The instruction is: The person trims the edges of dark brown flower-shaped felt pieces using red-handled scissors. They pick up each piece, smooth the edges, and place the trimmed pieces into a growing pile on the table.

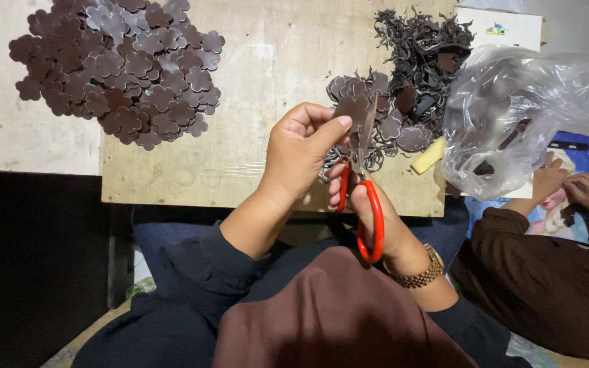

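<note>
My left hand (301, 153) pinches a dark brown flower-shaped piece (351, 109) between thumb and fingers, above the front of a wooden board (267, 61). My right hand (369, 211) grips red-handled scissors (366, 204), whose blades point up into the edge of that piece. A gold-coloured watch sits on my right wrist. A small group of similar flower pieces (390, 126) lies on the board just behind my hands.
A big heap of brown flower cut-outs (121, 65) covers the board's far left. Dark curly offcuts (424, 48) are piled at the far right, beside a clear plastic bag (512, 116) and a yellowish block (428, 157). Another person's hands (570, 187) work at the right.
</note>
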The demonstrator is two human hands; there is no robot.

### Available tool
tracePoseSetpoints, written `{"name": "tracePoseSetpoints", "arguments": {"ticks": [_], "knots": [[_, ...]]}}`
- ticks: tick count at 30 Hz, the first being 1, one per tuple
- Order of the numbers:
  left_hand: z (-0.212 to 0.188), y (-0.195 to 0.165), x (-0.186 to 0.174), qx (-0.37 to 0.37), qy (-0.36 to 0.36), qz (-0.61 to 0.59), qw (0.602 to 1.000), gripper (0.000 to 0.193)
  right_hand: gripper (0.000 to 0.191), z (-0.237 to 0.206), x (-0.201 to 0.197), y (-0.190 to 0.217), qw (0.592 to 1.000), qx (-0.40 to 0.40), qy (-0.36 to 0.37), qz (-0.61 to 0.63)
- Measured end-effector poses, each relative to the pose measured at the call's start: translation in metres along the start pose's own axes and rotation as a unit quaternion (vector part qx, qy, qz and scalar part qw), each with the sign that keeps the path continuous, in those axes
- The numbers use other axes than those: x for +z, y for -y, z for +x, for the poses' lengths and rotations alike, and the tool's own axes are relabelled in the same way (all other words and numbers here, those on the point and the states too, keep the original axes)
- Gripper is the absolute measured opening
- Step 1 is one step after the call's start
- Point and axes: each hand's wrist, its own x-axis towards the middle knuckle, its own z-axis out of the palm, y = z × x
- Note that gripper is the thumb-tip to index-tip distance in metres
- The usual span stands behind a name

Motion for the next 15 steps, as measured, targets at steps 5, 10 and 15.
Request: {"name": "tracePoseSetpoints", "arguments": {"ticks": [5,10,15], "knots": [[-0.003,0.002,0.004,0.031,-0.011,0.01,0.999,0.019,0.058,0.004,0.002,0.0,1.0,-0.03,0.0,-0.009],[-0.006,-0.001,0.009,0.042,-0.023,0.011,0.999,0.019,0.059,0.005,0.005,-0.004,0.999,-0.031,-0.016,-0.013],[-0.01,-0.003,0.013,0.045,-0.033,0.012,0.998,0.021,0.056,0.008,0.007,-0.007,0.999,-0.025,-0.027,0.005]]}}
